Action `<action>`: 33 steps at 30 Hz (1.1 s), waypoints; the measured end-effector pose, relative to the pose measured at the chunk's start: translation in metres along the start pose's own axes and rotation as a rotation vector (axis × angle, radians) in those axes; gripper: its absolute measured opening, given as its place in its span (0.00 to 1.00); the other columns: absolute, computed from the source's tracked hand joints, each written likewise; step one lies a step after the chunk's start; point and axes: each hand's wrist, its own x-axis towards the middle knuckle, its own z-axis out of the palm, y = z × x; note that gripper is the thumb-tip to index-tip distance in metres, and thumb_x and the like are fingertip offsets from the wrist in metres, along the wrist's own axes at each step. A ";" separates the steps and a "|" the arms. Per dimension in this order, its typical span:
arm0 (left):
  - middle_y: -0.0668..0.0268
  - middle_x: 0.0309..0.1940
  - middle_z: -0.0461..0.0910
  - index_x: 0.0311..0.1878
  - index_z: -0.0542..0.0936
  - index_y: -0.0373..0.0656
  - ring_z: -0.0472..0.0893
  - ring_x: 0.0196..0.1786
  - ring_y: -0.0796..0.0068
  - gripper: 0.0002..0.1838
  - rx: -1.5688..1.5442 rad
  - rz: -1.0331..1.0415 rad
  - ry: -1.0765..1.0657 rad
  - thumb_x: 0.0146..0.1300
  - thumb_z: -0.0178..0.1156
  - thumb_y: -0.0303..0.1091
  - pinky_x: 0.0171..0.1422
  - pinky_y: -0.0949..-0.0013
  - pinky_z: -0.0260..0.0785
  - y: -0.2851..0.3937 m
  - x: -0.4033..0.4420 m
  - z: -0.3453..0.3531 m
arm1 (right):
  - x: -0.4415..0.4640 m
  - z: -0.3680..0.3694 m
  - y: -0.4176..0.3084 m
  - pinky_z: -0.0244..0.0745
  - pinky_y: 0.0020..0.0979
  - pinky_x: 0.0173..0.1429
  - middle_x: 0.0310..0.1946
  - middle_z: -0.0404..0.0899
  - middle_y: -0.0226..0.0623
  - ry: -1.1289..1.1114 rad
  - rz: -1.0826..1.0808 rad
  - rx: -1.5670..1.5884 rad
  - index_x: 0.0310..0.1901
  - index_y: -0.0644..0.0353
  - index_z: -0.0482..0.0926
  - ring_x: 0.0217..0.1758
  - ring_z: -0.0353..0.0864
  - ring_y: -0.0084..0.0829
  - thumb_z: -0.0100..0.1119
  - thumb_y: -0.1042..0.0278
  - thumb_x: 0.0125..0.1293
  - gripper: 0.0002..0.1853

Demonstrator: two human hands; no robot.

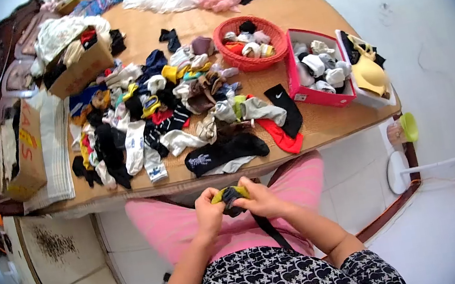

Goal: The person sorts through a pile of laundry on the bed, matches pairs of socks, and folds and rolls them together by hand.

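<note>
Yellow-green and dark cloth makes up the small bundle [231, 196] we hold over our lap, just off the front edge of the woven mat [330, 123]. Our grip is closed on it from both sides: our left hand [208, 207] pinches the yellow-green part, and our right hand [258, 198] holds the other end, its thumb against the dark part. Whether the bundle touches our pink trousers [155, 211], we cannot tell.

Ahead of us spreads a loose heap of socks [160, 102] in many colours. Nearest our hands lies a long black sock [229, 152] with a pale print, partly over a lighter one. To its right, a black sock with a white swoosh [287, 109] overlaps a red piece [279, 134].

Beyond these, we see a red basket [257, 62] with more pieces inside, touching or just beside a pink box [324, 97] of grey and white bundles. Two cardboard boxes [82, 72] stand at our left, both filled with cloth.
</note>
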 end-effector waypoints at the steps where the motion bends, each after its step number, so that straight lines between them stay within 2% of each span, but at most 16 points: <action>1: 0.75 0.23 0.70 0.25 0.71 0.39 0.68 0.27 0.87 0.07 0.108 0.101 0.083 0.45 0.53 0.15 0.30 0.80 0.63 -0.010 0.003 0.001 | 0.000 0.010 -0.004 0.67 0.47 0.37 0.29 0.75 0.51 0.097 -0.077 -0.101 0.40 0.61 0.63 0.36 0.76 0.54 0.64 0.57 0.56 0.22; 7: 0.69 0.26 0.73 0.34 0.74 0.35 0.73 0.28 0.79 0.07 0.185 0.167 0.151 0.48 0.56 0.20 0.33 0.75 0.67 -0.003 0.010 0.005 | 0.020 0.039 0.003 0.66 0.51 0.37 0.28 0.75 0.50 0.460 -0.143 -0.214 0.37 0.62 0.65 0.34 0.75 0.54 0.63 0.63 0.54 0.18; 9: 0.60 0.32 0.76 0.39 0.74 0.33 0.77 0.32 0.68 0.10 0.576 0.469 0.040 0.51 0.57 0.22 0.38 0.69 0.70 -0.001 0.004 0.013 | 0.032 0.046 0.014 0.65 0.53 0.38 0.28 0.75 0.50 0.584 -0.077 -0.244 0.37 0.62 0.65 0.35 0.75 0.55 0.63 0.65 0.53 0.17; 10: 0.54 0.35 0.74 0.40 0.75 0.33 0.77 0.35 0.58 0.11 0.629 0.439 0.022 0.52 0.58 0.24 0.41 0.65 0.71 0.003 0.001 0.017 | 0.033 0.046 0.016 0.66 0.53 0.40 0.31 0.76 0.52 0.562 0.031 -0.179 0.39 0.63 0.66 0.39 0.76 0.56 0.61 0.67 0.54 0.16; 11: 0.54 0.35 0.74 0.40 0.75 0.33 0.77 0.35 0.58 0.11 0.636 0.441 0.019 0.52 0.58 0.24 0.41 0.65 0.71 0.009 -0.001 0.021 | 0.035 0.046 0.017 0.66 0.53 0.40 0.31 0.76 0.52 0.567 0.032 -0.172 0.39 0.63 0.66 0.39 0.76 0.56 0.61 0.67 0.54 0.16; 13: 0.55 0.32 0.74 0.41 0.75 0.34 0.77 0.33 0.56 0.11 0.758 0.546 -0.017 0.53 0.59 0.23 0.38 0.64 0.71 0.015 -0.003 0.027 | 0.039 0.048 0.020 0.69 0.50 0.43 0.35 0.77 0.55 0.539 0.314 0.196 0.41 0.63 0.67 0.42 0.76 0.57 0.56 0.68 0.57 0.13; 14: 0.57 0.34 0.72 0.40 0.75 0.37 0.76 0.37 0.57 0.11 0.749 0.478 -0.056 0.51 0.59 0.24 0.44 0.61 0.69 0.015 -0.004 0.029 | 0.046 0.057 0.043 0.71 0.45 0.43 0.36 0.78 0.55 0.558 0.300 0.281 0.41 0.64 0.68 0.41 0.79 0.53 0.52 0.68 0.60 0.10; 15: 0.57 0.34 0.72 0.40 0.75 0.37 0.76 0.37 0.57 0.11 0.752 0.474 -0.055 0.51 0.59 0.24 0.44 0.61 0.69 0.016 -0.005 0.032 | 0.044 0.053 0.044 0.72 0.37 0.38 0.33 0.79 0.45 0.573 0.238 0.459 0.37 0.64 0.70 0.34 0.79 0.38 0.51 0.70 0.61 0.07; 18: 0.60 0.36 0.71 0.36 0.75 0.40 0.70 0.45 0.54 0.13 1.022 0.760 -0.059 0.44 0.60 0.21 0.50 0.56 0.64 0.017 -0.001 0.040 | 0.039 0.043 0.036 0.68 0.23 0.34 0.31 0.74 0.27 0.467 0.311 1.045 0.37 0.61 0.72 0.31 0.72 0.18 0.48 0.72 0.64 0.04; 19: 0.60 0.36 0.71 0.36 0.75 0.40 0.70 0.45 0.54 0.13 1.028 0.756 -0.057 0.44 0.60 0.21 0.50 0.56 0.64 0.016 0.002 0.038 | 0.038 0.042 0.037 0.68 0.23 0.34 0.31 0.74 0.27 0.462 0.313 1.050 0.37 0.61 0.72 0.31 0.72 0.18 0.48 0.72 0.64 0.04; 21: 0.60 0.35 0.69 0.38 0.74 0.41 0.69 0.44 0.55 0.15 1.088 0.935 -0.098 0.43 0.61 0.21 0.48 0.57 0.64 0.012 0.007 0.032 | 0.034 0.038 0.041 0.68 0.23 0.36 0.32 0.74 0.28 0.455 0.195 1.155 0.37 0.61 0.72 0.33 0.72 0.19 0.50 0.69 0.66 0.06; 23: 0.59 0.36 0.67 0.37 0.73 0.41 0.68 0.43 0.55 0.16 1.010 0.860 -0.113 0.41 0.62 0.19 0.48 0.59 0.64 0.008 0.006 0.027 | 0.027 0.027 0.025 0.68 0.22 0.40 0.35 0.74 0.27 0.409 0.163 1.107 0.40 0.61 0.72 0.36 0.72 0.18 0.52 0.65 0.67 0.08; 25: 0.57 0.36 0.65 0.36 0.71 0.40 0.69 0.41 0.57 0.17 0.752 0.706 -0.002 0.40 0.61 0.18 0.44 0.61 0.65 0.010 0.002 0.028 | 0.025 0.021 0.015 0.68 0.22 0.44 0.37 0.73 0.27 0.359 0.117 1.012 0.44 0.61 0.70 0.39 0.71 0.17 0.53 0.65 0.66 0.10; 26: 0.57 0.37 0.64 0.37 0.69 0.39 0.69 0.39 0.61 0.18 0.763 0.759 0.026 0.40 0.60 0.17 0.40 0.65 0.66 0.013 0.003 0.029 | 0.025 0.020 0.017 0.68 0.23 0.48 0.41 0.73 0.28 0.291 0.126 1.031 0.47 0.61 0.68 0.41 0.71 0.18 0.55 0.66 0.65 0.13; 31: 0.61 0.36 0.65 0.37 0.70 0.38 0.69 0.33 0.70 0.16 0.615 0.665 0.106 0.42 0.57 0.15 0.33 0.72 0.65 0.006 0.007 0.023 | 0.023 0.023 0.009 0.69 0.23 0.50 0.44 0.71 0.32 0.137 0.148 1.255 0.48 0.60 0.66 0.44 0.73 0.21 0.58 0.70 0.61 0.16; 33: 0.63 0.33 0.66 0.35 0.72 0.38 0.69 0.29 0.73 0.13 0.600 0.700 0.062 0.43 0.57 0.15 0.30 0.73 0.64 0.003 0.008 0.021 | 0.021 0.025 0.006 0.72 0.24 0.46 0.44 0.71 0.33 0.145 0.129 1.288 0.48 0.59 0.66 0.45 0.74 0.22 0.58 0.71 0.60 0.16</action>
